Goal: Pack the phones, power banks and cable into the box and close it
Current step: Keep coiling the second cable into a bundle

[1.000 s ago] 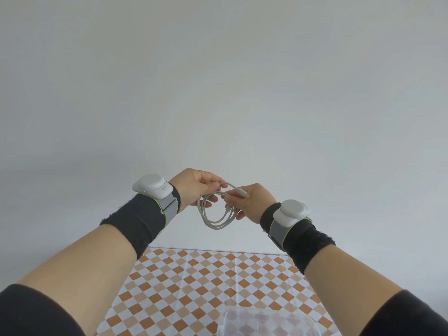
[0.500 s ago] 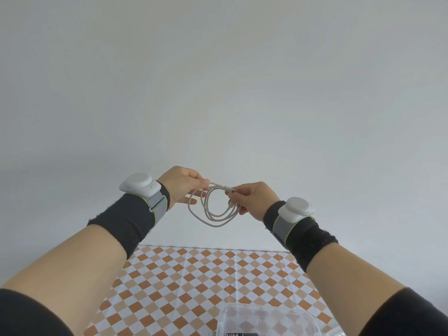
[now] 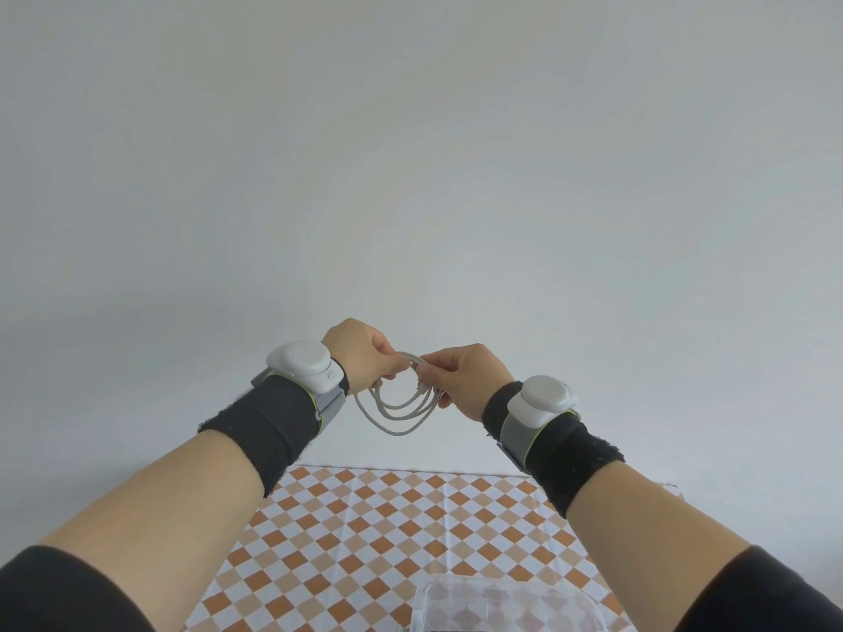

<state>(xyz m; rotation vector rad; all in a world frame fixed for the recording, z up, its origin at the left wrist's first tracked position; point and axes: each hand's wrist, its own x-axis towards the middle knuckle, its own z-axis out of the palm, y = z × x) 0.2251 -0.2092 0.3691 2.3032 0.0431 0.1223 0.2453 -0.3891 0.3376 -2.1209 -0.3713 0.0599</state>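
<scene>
A white cable [image 3: 401,415] hangs in several loops in the air between my hands, well above the table. My left hand [image 3: 360,355] pinches the coil's upper left part with curled fingers. My right hand [image 3: 465,378] grips the coil's right side, where the strands bunch together. At the bottom edge of the view shows the rounded rim of a clear plastic box [image 3: 506,604], lying on the checkered tablecloth below my hands. Phones and power banks are out of view.
The table [image 3: 365,531] carries an orange-and-white checkered cloth and ends at a plain pale wall behind. Both my wrists wear black bands with white sensor pods.
My hands have moved closer together and the coil has gained a loop and tightened. The view has tilted slightly, showing less of the box.
</scene>
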